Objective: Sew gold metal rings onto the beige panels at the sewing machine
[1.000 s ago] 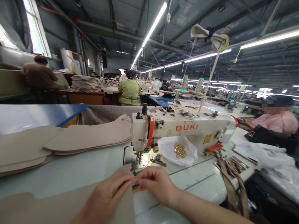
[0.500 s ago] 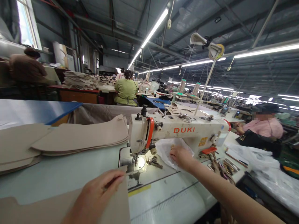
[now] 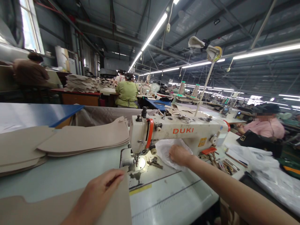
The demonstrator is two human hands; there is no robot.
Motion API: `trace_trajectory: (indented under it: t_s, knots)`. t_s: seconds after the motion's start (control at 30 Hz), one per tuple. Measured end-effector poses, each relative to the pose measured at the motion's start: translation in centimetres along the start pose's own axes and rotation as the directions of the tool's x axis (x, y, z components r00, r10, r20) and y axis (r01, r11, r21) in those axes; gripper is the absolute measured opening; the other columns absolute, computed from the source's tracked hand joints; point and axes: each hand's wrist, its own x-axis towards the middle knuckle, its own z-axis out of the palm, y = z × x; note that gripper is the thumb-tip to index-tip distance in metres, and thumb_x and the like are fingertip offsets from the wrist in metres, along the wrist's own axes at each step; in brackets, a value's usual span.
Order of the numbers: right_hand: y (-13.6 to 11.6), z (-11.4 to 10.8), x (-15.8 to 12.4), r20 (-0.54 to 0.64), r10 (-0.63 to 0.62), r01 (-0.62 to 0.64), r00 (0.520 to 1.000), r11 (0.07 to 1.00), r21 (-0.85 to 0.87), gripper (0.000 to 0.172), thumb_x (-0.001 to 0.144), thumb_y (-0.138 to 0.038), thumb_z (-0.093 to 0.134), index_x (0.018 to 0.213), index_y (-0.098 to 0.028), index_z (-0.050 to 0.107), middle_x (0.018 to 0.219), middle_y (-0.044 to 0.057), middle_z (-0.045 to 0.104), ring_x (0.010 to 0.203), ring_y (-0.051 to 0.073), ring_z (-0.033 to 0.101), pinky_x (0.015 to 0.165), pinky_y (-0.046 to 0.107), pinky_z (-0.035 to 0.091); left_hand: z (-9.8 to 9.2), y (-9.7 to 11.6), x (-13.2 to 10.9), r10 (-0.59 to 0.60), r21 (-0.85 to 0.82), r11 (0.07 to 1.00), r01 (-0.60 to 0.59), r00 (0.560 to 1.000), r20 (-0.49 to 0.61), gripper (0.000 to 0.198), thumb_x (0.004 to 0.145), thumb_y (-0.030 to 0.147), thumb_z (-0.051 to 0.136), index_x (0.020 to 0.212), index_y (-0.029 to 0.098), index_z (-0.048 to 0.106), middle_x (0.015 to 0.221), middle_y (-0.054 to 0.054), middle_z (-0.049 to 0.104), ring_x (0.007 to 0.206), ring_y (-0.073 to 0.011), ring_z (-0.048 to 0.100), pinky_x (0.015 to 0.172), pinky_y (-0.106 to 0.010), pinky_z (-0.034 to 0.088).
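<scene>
My left hand (image 3: 102,191) lies on a tan cut piece (image 3: 44,207) at the front of the sewing table, fingers pressed on its corner just short of the presser foot (image 3: 136,160). My right hand (image 3: 179,155) reaches behind the arm of the white DUKI sewing machine (image 3: 178,131) into a white plastic bag (image 3: 165,149); its fingers are turned down into the bag and hidden. The bag's contents are covered by the hand.
Stacks of tan cut pieces (image 3: 84,137) lie on the table to the left. Small tools and scissors (image 3: 225,165) sit right of the machine. A seated person in pink (image 3: 267,128) is at the right, another in green (image 3: 126,92) ahead. Thread cones (image 3: 181,87) stand behind.
My right hand left the front of the piece, where it met the left hand, and reached into the white bag behind the machine. The left hand stays on the tan piece.
</scene>
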Motion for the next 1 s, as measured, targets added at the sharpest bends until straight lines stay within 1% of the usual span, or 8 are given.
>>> trace_trajectory:
  t_s: [0.23, 0.4, 0.43, 0.5, 0.57, 0.7, 0.8, 1.0]
  knots:
    - [-0.5, -1.5, -0.7, -0.049, -0.037, 0.041, 0.998, 0.995, 0.09, 0.02, 0.067, -0.001, 0.051, 0.059, -0.013, 0.065, 0.068, 0.007, 0.066, 0.073, 0.019, 0.06, 0.07, 0.028, 0.042, 0.1, -0.3, -0.2, 0.02, -0.041, 0.999, -0.019, 0.999, 0.026, 0.026, 0.078, 0.043, 0.052, 0.079, 0.025, 0.071, 0.081, 0.0, 0.074, 0.074, -0.0193, 0.069, 0.073, -0.023, 0.053]
    - [-4.8, -0.9, -2.5, -0.065, -0.096, 0.111, 0.993, 0.943, 0.314, 0.022, 0.073, -0.008, 0.051, 0.081, -0.015, 0.07, 0.082, 0.006, 0.068, 0.074, 0.016, 0.061, 0.062, 0.023, 0.045, 0.0, 0.6, -0.3, -0.014, -0.101, 0.995, 0.022, 0.997, 0.082, 0.024, 0.079, 0.036, 0.05, 0.081, 0.024, 0.071, 0.084, 0.0, 0.073, 0.079, -0.0189, 0.067, 0.074, -0.025, 0.051]
    - [-6.1, -0.4, -2.9, -0.063, -0.109, 0.125, 0.992, 0.911, 0.392, 0.02, 0.075, -0.011, 0.052, 0.081, -0.017, 0.07, 0.081, 0.005, 0.068, 0.073, 0.015, 0.061, 0.06, 0.022, 0.045, 0.0, 0.9, -0.3, -0.033, -0.117, 0.992, 0.045, 0.994, 0.101, 0.023, 0.079, 0.034, 0.05, 0.08, 0.023, 0.07, 0.083, -0.001, 0.073, 0.078, -0.0188, 0.066, 0.073, -0.024, 0.051]
    - [-8.6, 0.7, -3.5, -0.061, -0.103, 0.118, 0.993, 0.761, 0.637, 0.018, 0.076, -0.016, 0.055, 0.081, -0.018, 0.072, 0.077, 0.003, 0.067, 0.073, 0.014, 0.06, 0.063, 0.023, 0.045, 0.1, 1.4, -0.3, -0.076, -0.156, 0.983, 0.099, 0.986, 0.147, 0.023, 0.079, 0.031, 0.049, 0.079, 0.022, 0.07, 0.078, -0.001, 0.071, 0.075, -0.0182, 0.064, 0.069, -0.024, 0.05]
    - [-10.6, 2.0, -3.7, -0.038, -0.075, 0.076, 0.996, 0.612, 0.787, 0.015, 0.076, -0.022, 0.059, 0.08, -0.019, 0.073, 0.073, 0.003, 0.066, 0.07, 0.014, 0.059, 0.064, 0.024, 0.045, 0.1, 1.6, -0.3, -0.116, -0.201, 0.967, 0.156, 0.973, 0.199, 0.022, 0.079, 0.031, 0.05, 0.079, 0.021, 0.069, 0.07, 0.0, 0.068, 0.068, -0.017, 0.062, 0.063, -0.023, 0.048]
    - [-12.2, 3.7, -3.2, 0.044, -0.037, -0.025, 0.998, 0.402, 0.915, 0.014, 0.073, -0.031, 0.066, 0.078, -0.02, 0.074, 0.073, 0.001, 0.066, 0.068, 0.014, 0.057, 0.064, 0.025, 0.045, 0.2, 1.5, -0.4, -0.183, -0.281, 0.926, 0.251, 0.951, 0.247, 0.021, 0.077, 0.032, 0.051, 0.077, 0.02, 0.068, 0.059, 0.003, 0.059, 0.059, -0.015, 0.055, 0.058, -0.023, 0.044]
    - [-12.2, 3.8, -2.8, 0.129, -0.044, -0.108, 0.991, 0.316, 0.942, 0.021, 0.07, -0.038, 0.07, 0.081, -0.02, 0.074, 0.072, 0.0, 0.067, 0.066, 0.013, 0.056, 0.065, 0.026, 0.045, 0.2, 1.5, -0.2, -0.213, -0.334, 0.893, 0.3, 0.938, 0.273, 0.02, 0.076, 0.031, 0.051, 0.075, 0.019, 0.066, 0.058, 0.003, 0.057, 0.059, -0.0144, 0.054, 0.058, -0.023, 0.043]
    - [-12.1, 3.1, -2.7, 0.23, -0.041, -0.216, 0.972, 0.213, 0.953, 0.028, 0.064, -0.043, 0.075, 0.081, -0.021, 0.074, 0.071, 0.0, 0.066, 0.067, 0.013, 0.056, 0.068, 0.027, 0.045, 0.1, 1.6, 0.2, -0.21, -0.482, 0.792, 0.375, 0.908, 0.362, 0.017, 0.073, 0.032, 0.054, 0.07, 0.017, 0.063, 0.059, 0.004, 0.055, 0.056, -0.0118, 0.05, 0.057, -0.022, 0.042]
